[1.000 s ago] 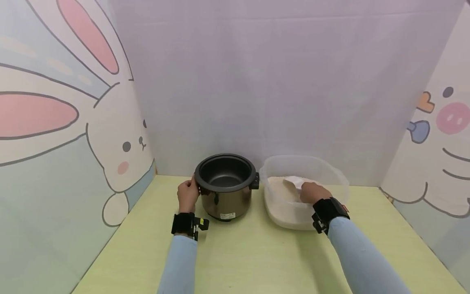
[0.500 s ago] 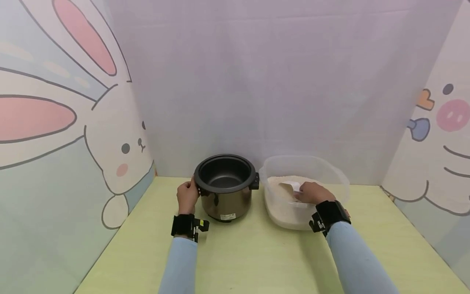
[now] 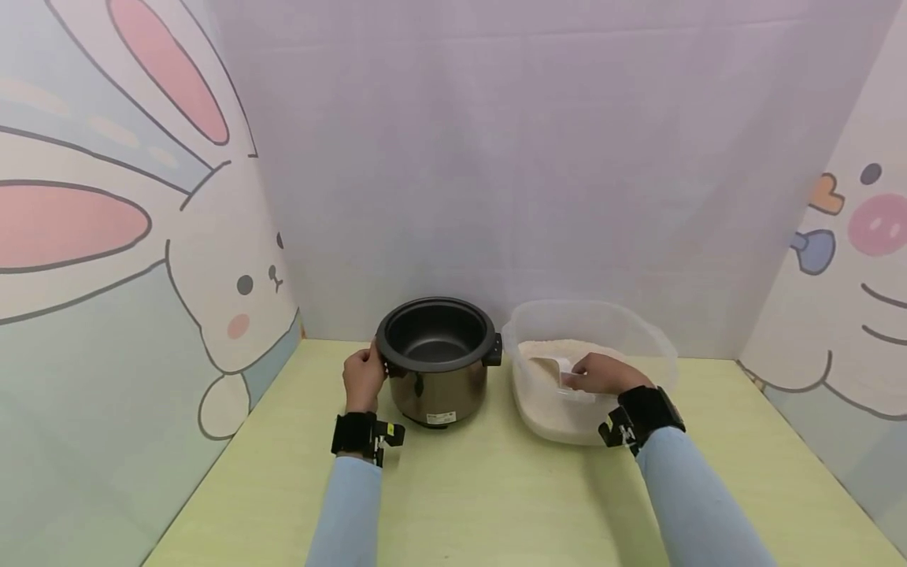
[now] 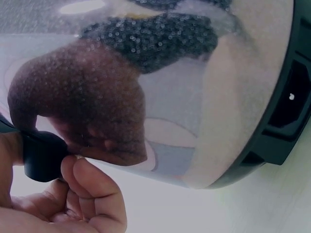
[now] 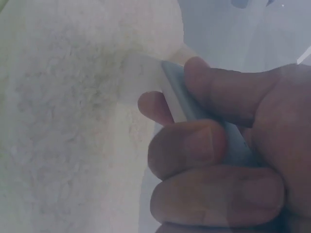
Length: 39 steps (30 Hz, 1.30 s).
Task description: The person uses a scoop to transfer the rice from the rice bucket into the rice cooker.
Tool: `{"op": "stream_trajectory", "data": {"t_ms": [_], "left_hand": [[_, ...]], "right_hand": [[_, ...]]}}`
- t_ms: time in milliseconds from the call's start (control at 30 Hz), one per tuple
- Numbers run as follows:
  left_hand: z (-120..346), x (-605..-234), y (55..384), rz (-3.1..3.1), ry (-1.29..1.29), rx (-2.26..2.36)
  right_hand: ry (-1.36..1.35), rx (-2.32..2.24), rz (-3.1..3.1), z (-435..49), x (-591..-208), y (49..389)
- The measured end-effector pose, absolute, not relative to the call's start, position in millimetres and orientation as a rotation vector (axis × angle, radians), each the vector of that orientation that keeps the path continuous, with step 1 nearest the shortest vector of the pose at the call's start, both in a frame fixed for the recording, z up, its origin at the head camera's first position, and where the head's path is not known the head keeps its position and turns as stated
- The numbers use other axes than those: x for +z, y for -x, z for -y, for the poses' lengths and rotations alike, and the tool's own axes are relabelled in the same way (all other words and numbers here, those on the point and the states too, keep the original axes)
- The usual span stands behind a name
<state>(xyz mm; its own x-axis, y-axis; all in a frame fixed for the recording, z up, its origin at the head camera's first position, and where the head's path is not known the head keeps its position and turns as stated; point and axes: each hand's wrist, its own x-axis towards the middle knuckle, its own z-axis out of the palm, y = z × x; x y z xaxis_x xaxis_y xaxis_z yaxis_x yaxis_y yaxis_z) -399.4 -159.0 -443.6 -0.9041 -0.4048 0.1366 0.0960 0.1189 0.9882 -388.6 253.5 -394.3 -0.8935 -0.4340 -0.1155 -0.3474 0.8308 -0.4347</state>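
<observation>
Because the pot [image 3: 441, 396] stood just beside the translucent tub [image 3: 588, 313] on the surface [image 3: 489, 504], we judged that the pair had been put together to spare the arms any long reach. The left hand [image 3: 364, 379] gripped the pot's side handle [image 4: 44, 158], thumb and curled fingers about it, most likely to steady the pot. The right hand [image 3: 604, 372] reached in over the tub's rim and grasped the white scoop [image 3: 561, 365] by its handle, thumb on one side and fingers on the other, a firm hold that we thought suited loose stuff.

As for the containers, we saw pale grains [image 3: 567, 345], probably rice, filling the lower part of the tub, their level well below the rim. The scoop was down among them; whether it bore any, we could not tell for certain. The pot was upright and lidless, and we made out nothing against its dark lining.
</observation>
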Motion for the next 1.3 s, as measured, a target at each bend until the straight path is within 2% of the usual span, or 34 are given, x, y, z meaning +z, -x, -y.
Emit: {"op": "stream_trajectory", "data": {"t_ms": [167, 833, 1300], "left_hand": [[158.4, -442.9, 399.8, 2.037, -0.317, -1.832], [159.9, -444.3, 400.2, 2.036, -0.317, -1.837], [158.8, -442.6, 400.7, 2.026, -0.317, -1.848]], "right_hand": [[0.629, -0.651, -2.735, -254.3, -390.1, 387.3], [0.389, -1.138, -2.419, -264.4, -388.8, 389.5], [0.27, -1.273, -2.346, -271.0, -384.6, 388.3]]}}
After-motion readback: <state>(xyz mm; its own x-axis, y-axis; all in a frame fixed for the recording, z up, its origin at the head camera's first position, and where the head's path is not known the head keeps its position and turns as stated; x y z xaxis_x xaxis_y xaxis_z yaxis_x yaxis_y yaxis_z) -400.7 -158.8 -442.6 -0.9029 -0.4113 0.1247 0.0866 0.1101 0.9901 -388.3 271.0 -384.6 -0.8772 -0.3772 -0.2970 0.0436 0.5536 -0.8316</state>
